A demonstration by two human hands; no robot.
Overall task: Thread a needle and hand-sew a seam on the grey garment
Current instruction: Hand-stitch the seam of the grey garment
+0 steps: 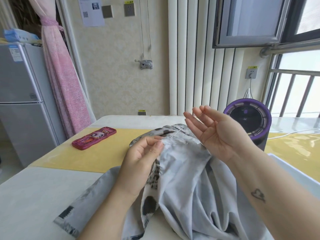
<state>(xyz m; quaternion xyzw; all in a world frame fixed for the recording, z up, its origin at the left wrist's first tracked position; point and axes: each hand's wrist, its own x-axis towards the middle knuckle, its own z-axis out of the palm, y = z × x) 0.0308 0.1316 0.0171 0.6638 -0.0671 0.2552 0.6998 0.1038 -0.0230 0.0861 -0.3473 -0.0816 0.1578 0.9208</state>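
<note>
The grey garment, patterned with dark patches on one side, lies bunched on the table in front of me. My left hand pinches its folded edge between thumb and fingers at the seam. My right hand is raised above and to the right of that spot, palm facing me. Its thumb and forefinger pinch a thin needle while the other fingers are spread straight. A pale thread runs from the seam up towards the right hand.
A red cartoon pencil case lies on the yellow table mat to the left. A round purple appliance stands just behind my right hand, with a white cable. A silver fridge stands at far left.
</note>
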